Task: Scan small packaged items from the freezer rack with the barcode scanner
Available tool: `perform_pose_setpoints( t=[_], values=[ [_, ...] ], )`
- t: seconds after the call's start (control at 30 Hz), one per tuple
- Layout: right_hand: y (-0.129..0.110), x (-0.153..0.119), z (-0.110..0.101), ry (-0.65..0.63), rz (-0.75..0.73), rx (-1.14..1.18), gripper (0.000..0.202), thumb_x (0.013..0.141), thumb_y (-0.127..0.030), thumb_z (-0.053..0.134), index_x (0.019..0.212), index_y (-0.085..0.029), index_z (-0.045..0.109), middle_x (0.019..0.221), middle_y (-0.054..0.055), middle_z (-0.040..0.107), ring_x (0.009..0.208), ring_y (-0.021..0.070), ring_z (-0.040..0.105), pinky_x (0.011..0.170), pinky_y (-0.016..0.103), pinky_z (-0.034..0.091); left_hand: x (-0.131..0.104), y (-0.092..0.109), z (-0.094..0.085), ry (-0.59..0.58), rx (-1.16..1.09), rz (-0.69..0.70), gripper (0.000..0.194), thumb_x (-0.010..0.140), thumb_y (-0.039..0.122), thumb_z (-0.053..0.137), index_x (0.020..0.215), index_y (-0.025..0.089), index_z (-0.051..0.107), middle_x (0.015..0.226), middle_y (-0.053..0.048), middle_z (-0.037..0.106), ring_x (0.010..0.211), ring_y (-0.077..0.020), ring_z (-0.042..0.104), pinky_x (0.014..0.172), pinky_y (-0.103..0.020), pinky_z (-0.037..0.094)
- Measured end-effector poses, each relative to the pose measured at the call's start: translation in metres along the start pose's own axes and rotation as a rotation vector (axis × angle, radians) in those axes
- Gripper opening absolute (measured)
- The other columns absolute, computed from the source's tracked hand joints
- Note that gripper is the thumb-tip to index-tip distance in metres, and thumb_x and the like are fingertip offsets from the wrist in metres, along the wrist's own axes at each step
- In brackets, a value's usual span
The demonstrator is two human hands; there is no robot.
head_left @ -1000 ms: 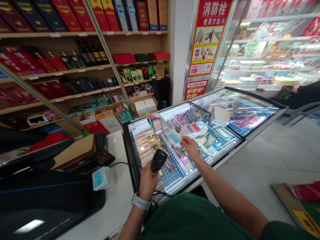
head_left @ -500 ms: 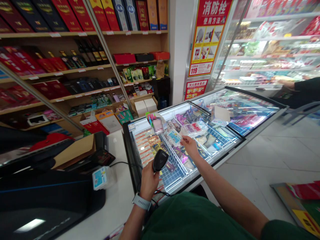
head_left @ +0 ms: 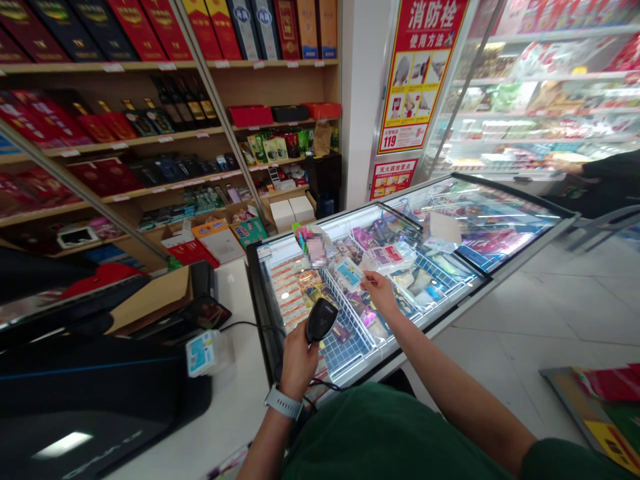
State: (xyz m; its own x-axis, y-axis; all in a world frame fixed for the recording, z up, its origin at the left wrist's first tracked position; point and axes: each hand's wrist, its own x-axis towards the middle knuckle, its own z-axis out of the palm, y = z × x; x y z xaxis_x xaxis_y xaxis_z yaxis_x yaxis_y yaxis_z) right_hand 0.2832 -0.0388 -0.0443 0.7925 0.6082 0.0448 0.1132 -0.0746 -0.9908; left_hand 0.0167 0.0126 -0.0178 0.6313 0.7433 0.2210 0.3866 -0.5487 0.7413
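Note:
My left hand [head_left: 299,359], with a grey watch on its wrist, is wrapped round the handle of a black barcode scanner [head_left: 321,320]. The scanner's head is over the left part of the glass-topped freezer [head_left: 365,373]. To its upper right, my right hand [head_left: 379,291] pinches the edge of a clear pack with a blue and white label [head_left: 349,273]. Just beyond that pack, a pack with a red and white label [head_left: 387,256] lies on the glass. Another blue-labelled clear pack [head_left: 201,353] is on the white counter at the left.
A black machine [head_left: 100,400] and an open cardboard box [head_left: 155,303] occupy the counter's left. An open carton [head_left: 444,231] sits on the freezer. A person's sleeved arm [head_left: 607,177] shows at far right. Stocked shelves [head_left: 280,65] stand behind.
The whole view has shifted very slightly. My hands, the scanner and the pack keep practically the same places.

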Motion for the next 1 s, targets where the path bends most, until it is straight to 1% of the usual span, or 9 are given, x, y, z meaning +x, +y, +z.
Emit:
perform_pose_setpoints(
  t=[0.13,0.43,0.7,0.83,1.0],
  values=[
    [0.0007,-0.0014,0.001,0.004,0.006,0.002,0.045,0.07,-0.044,0.063,0.102,-0.014,0.066,0.085,0.007,0.073,0.07,0.0208,0.07,0.075,0.039,0.059,0.0004,-0.0014,0.0009,0.009,-0.002,0.001,0.042,0.075,0.008,0.05,0.116,0.016,0.057,0.111,-0.01,0.066,0.106,-0.0255,0.061,0.094,-0.042,0.047],
    [-0.0014,-0.0041,0.003,0.004,0.014,0.008,0.045,0.069,-0.046,0.065,0.102,-0.015,0.067,0.084,0.007,0.073,0.071,0.0215,0.07,0.075,0.039,0.06,0.0005,0.0038,-0.0023,0.003,-0.021,0.025,0.042,0.075,0.007,0.049,0.115,0.016,0.057,0.111,-0.01,0.066,0.106,-0.025,0.061,0.095,-0.041,0.047],
    [-0.0025,-0.0043,0.0034,0.006,0.021,0.015,0.044,0.07,-0.045,0.065,0.102,-0.016,0.067,0.081,0.005,0.073,0.071,0.0215,0.07,0.076,0.04,0.059,0.0004,0.0003,-0.0018,0.003,-0.02,0.023,0.043,0.076,0.007,0.049,0.117,0.016,0.056,0.112,-0.011,0.065,0.107,-0.0253,0.061,0.095,-0.041,0.047],
    [-0.0033,-0.005,0.0036,0.006,0.018,0.022,0.045,0.068,-0.046,0.066,0.101,-0.015,0.067,0.084,0.007,0.073,0.071,0.0214,0.07,0.075,0.039,0.059,-0.0005,0.0007,-0.002,-0.004,-0.008,0.015,0.041,0.077,0.008,0.049,0.117,0.015,0.056,0.111,-0.011,0.065,0.106,-0.0254,0.061,0.094,-0.041,0.047],
    [-0.0037,-0.0057,0.0035,0.009,0.017,0.029,0.045,0.068,-0.048,0.066,0.1,-0.016,0.067,0.083,0.006,0.073,0.07,0.0214,0.07,0.074,0.04,0.059,-0.0009,-0.0007,-0.0013,0.004,0.003,0.015,0.043,0.073,0.007,0.05,0.115,0.016,0.056,0.109,-0.011,0.065,0.106,-0.026,0.061,0.095,-0.043,0.047]
  ],
)
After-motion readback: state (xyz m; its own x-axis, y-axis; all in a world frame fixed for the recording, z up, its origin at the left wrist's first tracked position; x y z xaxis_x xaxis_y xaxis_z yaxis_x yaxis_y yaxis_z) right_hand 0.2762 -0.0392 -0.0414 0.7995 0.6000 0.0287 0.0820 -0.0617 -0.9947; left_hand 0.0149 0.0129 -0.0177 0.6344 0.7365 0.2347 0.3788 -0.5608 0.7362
